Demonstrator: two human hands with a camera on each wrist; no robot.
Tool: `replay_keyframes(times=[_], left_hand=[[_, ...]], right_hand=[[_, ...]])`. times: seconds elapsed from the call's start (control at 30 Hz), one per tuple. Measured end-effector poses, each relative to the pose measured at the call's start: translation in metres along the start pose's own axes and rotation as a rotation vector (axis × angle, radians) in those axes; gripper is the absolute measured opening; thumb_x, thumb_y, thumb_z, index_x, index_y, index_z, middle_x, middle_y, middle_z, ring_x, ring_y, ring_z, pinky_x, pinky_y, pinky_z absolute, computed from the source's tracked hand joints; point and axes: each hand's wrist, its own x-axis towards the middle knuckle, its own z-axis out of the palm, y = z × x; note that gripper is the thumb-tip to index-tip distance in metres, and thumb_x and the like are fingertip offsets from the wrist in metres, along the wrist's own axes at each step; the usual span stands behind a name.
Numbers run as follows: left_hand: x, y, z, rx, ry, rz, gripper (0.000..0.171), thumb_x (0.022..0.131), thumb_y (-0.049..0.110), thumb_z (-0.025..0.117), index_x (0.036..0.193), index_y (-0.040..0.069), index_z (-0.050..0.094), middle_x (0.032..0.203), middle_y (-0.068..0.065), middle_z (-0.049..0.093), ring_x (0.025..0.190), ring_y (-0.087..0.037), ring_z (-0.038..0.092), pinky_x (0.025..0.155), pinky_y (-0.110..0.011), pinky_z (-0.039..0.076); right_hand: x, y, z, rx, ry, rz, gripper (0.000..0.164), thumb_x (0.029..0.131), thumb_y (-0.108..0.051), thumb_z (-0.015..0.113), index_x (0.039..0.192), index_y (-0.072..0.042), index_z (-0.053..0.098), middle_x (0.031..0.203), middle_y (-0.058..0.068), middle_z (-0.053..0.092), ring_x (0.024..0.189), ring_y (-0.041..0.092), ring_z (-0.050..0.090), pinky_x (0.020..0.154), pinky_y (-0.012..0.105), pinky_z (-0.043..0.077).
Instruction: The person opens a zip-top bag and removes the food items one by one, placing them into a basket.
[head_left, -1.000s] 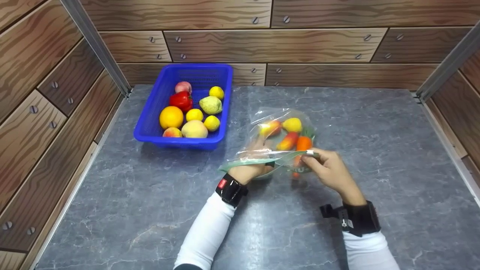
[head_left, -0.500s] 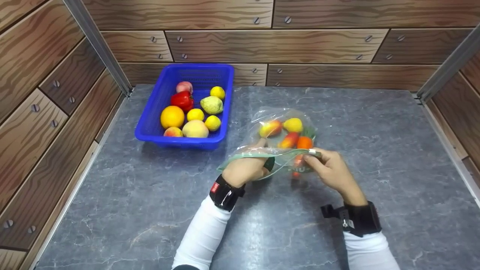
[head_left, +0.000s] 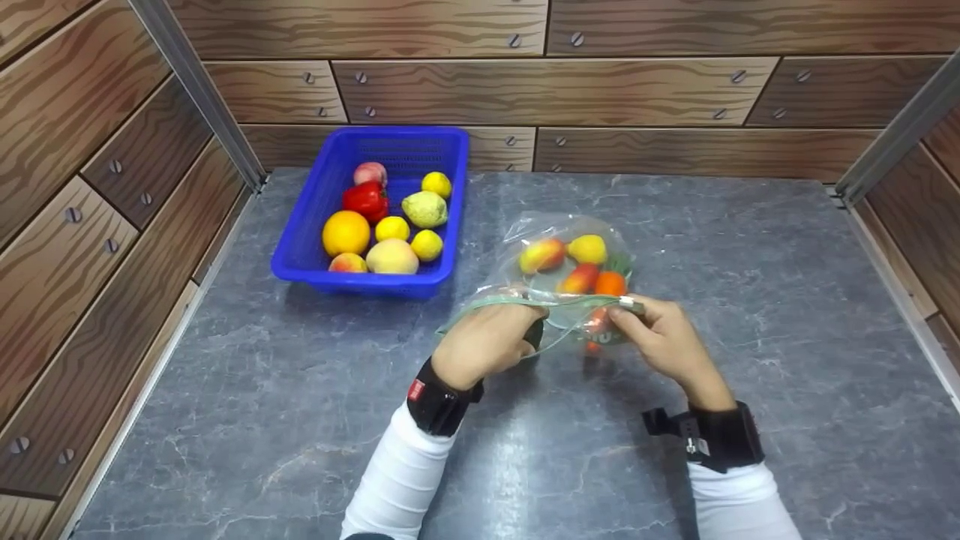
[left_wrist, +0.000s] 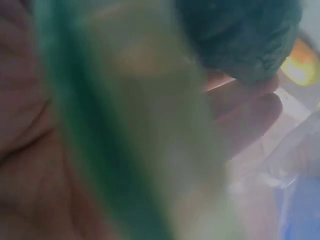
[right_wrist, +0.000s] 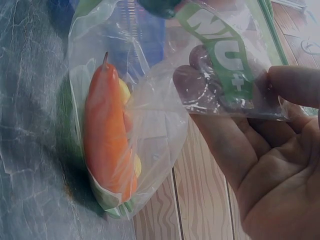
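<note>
A clear zip bag (head_left: 517, 240) with a green-edged mouth lies on the table. Inside are two red-yellow mangoes (head_left: 541, 256), a yellow fruit (head_left: 587, 249) and an orange carrot (right_wrist: 105, 132). My right hand (head_left: 664, 341) pinches the mouth's right corner between thumb and fingers. At the left of the mouth, my left hand (head_left: 484, 341) holds a dark green, lumpy, rounded vegetable or fruit (left_wrist: 245, 35), its exact kind unclear. In the left wrist view the green zip strip crosses blurred before the palm, and fingers (left_wrist: 245, 120) show beneath the green thing.
A blue plastic basket (head_left: 300, 225) stands at the back left. It holds a red bell pepper (head_left: 365, 201), an orange (head_left: 346, 233), peaches (head_left: 392, 256) and several yellow lemons (head_left: 427, 245). Wood-patterned walls (head_left: 555, 90) bound the grey marbled table (head_left: 712, 247).
My left hand has drawn back down and to the left, from deep in the bag to its mouth, with the dark green thing in it. My right hand has kept its pinch in place.
</note>
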Motion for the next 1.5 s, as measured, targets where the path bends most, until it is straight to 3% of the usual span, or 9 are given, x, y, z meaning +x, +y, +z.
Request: replay_keyframes(times=[0.23, 0.6, 0.87, 1.5], left_hand=[[-0.007, 0.002, -0.011, 0.012, -0.023, 0.031, 0.025, 0.087, 0.018, 0.083, 0.105, 0.011, 0.067, 0.092, -0.001, 0.068, 0.085, -0.020, 0.064, 0.075, -0.036, 0.053], [-0.027, 0.006, -0.027, -0.001, -0.025, 0.054, 0.036, 0.092, 0.025, 0.079, 0.124, 0.016, 0.064, 0.109, -0.008, 0.062, 0.094, -0.023, 0.058, 0.079, -0.035, 0.052], [-0.036, 0.007, -0.035, -0.051, 0.016, 0.109, 0.040, 0.092, 0.027, 0.079, 0.130, 0.019, 0.066, 0.117, -0.008, 0.059, 0.097, -0.022, 0.057, 0.079, -0.034, 0.052], [-0.051, -0.013, -0.053, -0.347, 0.102, 0.289, 0.047, 0.094, 0.036, 0.075, 0.136, 0.016, 0.066, 0.127, -0.005, 0.063, 0.098, -0.013, 0.061, 0.077, -0.024, 0.054]], right_hand=[[0.000, -0.002, 0.000, 0.035, -0.003, 0.005, 0.012, 0.097, 0.010, 0.060, 0.096, 0.013, 0.071, 0.085, 0.018, 0.074, 0.073, 0.007, 0.072, 0.068, 0.025, 0.061], [0.001, -0.003, 0.001, -0.010, 0.009, 0.002, 0.011, 0.096, 0.010, 0.061, 0.096, 0.013, 0.072, 0.085, 0.013, 0.075, 0.072, 0.005, 0.070, 0.067, 0.021, 0.060], [0.000, -0.004, 0.000, 0.019, -0.011, 0.016, 0.012, 0.098, 0.007, 0.061, 0.100, 0.013, 0.071, 0.087, 0.021, 0.074, 0.074, 0.006, 0.071, 0.069, 0.024, 0.061], [0.000, -0.004, -0.001, -0.050, -0.005, 0.007, 0.011, 0.097, 0.006, 0.063, 0.099, 0.010, 0.073, 0.087, 0.018, 0.074, 0.073, 0.005, 0.067, 0.068, 0.020, 0.058]])
